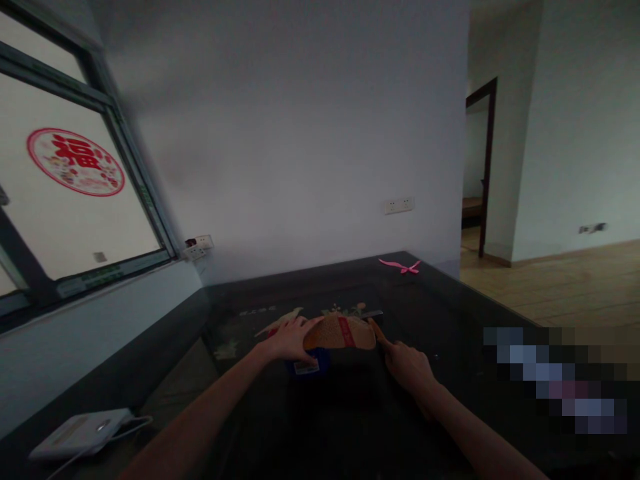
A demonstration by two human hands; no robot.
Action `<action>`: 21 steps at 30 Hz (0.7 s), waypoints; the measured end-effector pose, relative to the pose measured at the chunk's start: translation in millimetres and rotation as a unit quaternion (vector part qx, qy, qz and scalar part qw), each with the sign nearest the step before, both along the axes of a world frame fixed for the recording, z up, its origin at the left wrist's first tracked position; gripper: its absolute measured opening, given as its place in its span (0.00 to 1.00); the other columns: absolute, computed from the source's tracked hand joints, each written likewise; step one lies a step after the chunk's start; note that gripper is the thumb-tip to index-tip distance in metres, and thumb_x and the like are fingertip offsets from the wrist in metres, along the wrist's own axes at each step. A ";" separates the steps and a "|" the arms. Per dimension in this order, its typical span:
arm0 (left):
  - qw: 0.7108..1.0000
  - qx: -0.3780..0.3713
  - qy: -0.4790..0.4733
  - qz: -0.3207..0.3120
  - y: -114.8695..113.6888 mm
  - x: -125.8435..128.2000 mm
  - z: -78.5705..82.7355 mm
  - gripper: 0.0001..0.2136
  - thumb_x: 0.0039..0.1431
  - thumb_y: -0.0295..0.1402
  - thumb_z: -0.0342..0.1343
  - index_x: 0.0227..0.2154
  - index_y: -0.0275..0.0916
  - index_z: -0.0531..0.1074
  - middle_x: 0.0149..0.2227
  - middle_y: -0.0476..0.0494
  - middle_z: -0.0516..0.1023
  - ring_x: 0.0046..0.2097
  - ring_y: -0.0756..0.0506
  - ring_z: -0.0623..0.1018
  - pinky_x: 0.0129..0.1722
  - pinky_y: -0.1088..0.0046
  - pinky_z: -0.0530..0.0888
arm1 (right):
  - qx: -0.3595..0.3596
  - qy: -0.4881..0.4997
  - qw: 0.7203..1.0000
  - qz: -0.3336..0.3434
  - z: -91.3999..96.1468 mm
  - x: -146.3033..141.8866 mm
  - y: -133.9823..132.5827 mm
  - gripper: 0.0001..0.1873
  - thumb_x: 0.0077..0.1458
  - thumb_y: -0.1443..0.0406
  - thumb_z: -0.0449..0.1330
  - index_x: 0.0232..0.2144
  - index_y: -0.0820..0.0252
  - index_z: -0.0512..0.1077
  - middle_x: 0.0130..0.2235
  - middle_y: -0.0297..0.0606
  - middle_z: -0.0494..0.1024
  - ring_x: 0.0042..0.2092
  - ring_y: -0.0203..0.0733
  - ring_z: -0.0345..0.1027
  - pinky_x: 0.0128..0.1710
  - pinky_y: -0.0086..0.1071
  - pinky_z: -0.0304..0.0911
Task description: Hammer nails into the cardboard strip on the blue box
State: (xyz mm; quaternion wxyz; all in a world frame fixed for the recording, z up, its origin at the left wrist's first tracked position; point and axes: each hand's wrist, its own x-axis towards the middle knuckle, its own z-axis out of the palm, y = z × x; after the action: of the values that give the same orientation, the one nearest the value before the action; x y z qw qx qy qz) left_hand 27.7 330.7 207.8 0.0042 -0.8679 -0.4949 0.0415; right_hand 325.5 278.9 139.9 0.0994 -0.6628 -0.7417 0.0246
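Tan sole-shaped piece (pixel 333 333): head view, near six o'clock from centre, crossed by a red band (pixel 345 332).
Left hand (pixel 289 338): grasps the piece's nine-o'clock end.
Right hand (pixel 410 365): clenched round a brownish handle (pixel 378 331) at three o'clock; contact with the piece unclear.
Blue item (pixel 310 365): at eight o'clock, just below the left fingers.

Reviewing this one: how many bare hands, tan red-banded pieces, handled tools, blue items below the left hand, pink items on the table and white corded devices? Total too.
Left hand and right hand: 2
Tan red-banded piece: 1
Handled tool: 1
Blue item: 1
Pink item: 1
White corded device: 1
Total: 7
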 end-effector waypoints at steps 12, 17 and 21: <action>0.950 0.138 -0.269 0.075 0.7 -42.9 18.3 0.33 0.57 0.57 0.36 0.61 0.45 0.50 0.62 0.35 0.57 0.63 0.35 0.56 0.58 0.47 0.51 | -0.036 -0.026 0.999 -0.004 6.3 -1.8 -2.1 0.22 0.60 0.64 0.43 0.55 0.50 0.63 0.42 0.46 0.75 0.40 0.51 0.73 0.32 0.38 0.62; 0.838 0.255 -0.422 0.234 -3.4 -139.8 -29.4 0.26 0.61 0.50 0.34 0.48 0.37 0.67 0.41 0.39 0.76 0.45 0.43 0.75 0.48 0.61 0.69 | -0.039 -0.037 0.999 -0.002 5.9 -1.6 -0.3 0.22 0.59 0.63 0.44 0.56 0.50 0.62 0.43 0.44 0.75 0.40 0.50 0.73 0.33 0.37 0.62; 0.932 0.176 -0.248 0.197 -14.2 -165.4 -91.7 0.22 0.60 0.47 0.41 0.46 0.38 0.71 0.50 0.38 0.72 0.54 0.41 0.69 0.55 0.59 0.63 | -0.049 -0.047 0.998 -0.005 5.1 -2.4 0.1 0.22 0.60 0.62 0.44 0.55 0.51 0.62 0.43 0.45 0.75 0.39 0.49 0.73 0.33 0.37 0.62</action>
State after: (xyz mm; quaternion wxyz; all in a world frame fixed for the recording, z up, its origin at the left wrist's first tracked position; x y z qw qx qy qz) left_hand -137.7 316.5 116.1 0.0255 -0.7207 -0.6408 -0.2632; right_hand 323.1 278.9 145.0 0.0321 -0.6709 -0.7403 0.0288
